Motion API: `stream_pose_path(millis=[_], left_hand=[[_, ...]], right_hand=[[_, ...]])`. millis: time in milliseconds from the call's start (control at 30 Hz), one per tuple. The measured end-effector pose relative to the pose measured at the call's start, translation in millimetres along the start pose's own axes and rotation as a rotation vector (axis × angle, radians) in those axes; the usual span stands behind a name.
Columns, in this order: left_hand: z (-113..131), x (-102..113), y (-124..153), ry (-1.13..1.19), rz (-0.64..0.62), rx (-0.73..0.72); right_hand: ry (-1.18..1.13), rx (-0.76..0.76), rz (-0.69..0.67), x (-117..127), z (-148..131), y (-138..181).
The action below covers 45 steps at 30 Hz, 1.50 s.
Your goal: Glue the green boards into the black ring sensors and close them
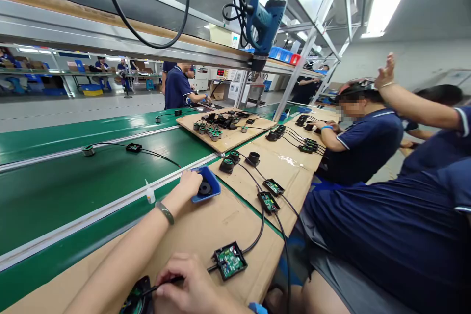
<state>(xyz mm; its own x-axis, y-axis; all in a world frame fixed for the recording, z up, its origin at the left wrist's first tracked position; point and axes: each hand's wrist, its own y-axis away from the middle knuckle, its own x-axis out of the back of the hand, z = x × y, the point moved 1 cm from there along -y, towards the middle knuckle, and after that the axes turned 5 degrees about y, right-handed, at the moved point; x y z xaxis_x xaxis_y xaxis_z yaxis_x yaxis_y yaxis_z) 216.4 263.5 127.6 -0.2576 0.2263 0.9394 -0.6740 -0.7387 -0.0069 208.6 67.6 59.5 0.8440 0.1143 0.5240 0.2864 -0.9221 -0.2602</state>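
Observation:
My left hand (190, 184) reaches forward to the left rim of a small blue bin (215, 190), its fingertips partly hidden at the rim. Black round parts (205, 186) lie in the bin. Close to me, the fingers of my right hand (189, 277) pinch a black cable (167, 282). That cable runs from a dark housing with green inside (138, 299), partly covered by my left forearm, towards an open black case with a green circuit board (230, 260). Another cable leaves the case's far side.
A white dropper bottle (150, 192) stands left of my left forearm. More open circuit-board cases (268, 202) and round housings (227, 164) lie on cardboard (239, 225) ahead. A blue power tool (263, 24) hangs overhead. Co-workers (364, 132) sit along the right.

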Motion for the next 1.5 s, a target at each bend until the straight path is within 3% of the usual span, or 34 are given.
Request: stream_pose_path(millis=[167,400,600,700,800,933,1133,1500], left_hand=[[-6.8,22.9,34.4,0.272,0.152,0.076],[-38.0,47.0,164.7,0.879,0.142,0.307],[-46.6,30.6,265.5,1.197,0.227,0.507],[-43.2,15.8,294.2,1.076,0.302,0.49],[-36.6,5.9,307.3,0.758,0.298,0.356],[-31.6,-0.1,310.2,0.516,0.266,0.224],[-32.3,-5.7,310.2,0.231,0.428,-0.119],[-30.1,-6.8,311.1,0.274,0.381,-0.187]], right_hand=[[0.029,0.0,0.002,3.1,-5.8,-1.7],[-0.06,0.012,-0.026,6.1,-9.3,0.5],[-0.064,-0.008,-0.091,8.9,-13.0,-1.2],[-0.06,-0.023,-0.107,9.7,-14.4,-0.7],[-0.076,-0.034,-0.108,10.5,-14.7,0.1],[-0.074,-0.018,-0.102,11.0,-14.9,1.9],[-0.087,0.004,-0.098,10.7,-15.1,5.0],[-0.063,0.027,-0.083,11.1,-14.2,6.3]])
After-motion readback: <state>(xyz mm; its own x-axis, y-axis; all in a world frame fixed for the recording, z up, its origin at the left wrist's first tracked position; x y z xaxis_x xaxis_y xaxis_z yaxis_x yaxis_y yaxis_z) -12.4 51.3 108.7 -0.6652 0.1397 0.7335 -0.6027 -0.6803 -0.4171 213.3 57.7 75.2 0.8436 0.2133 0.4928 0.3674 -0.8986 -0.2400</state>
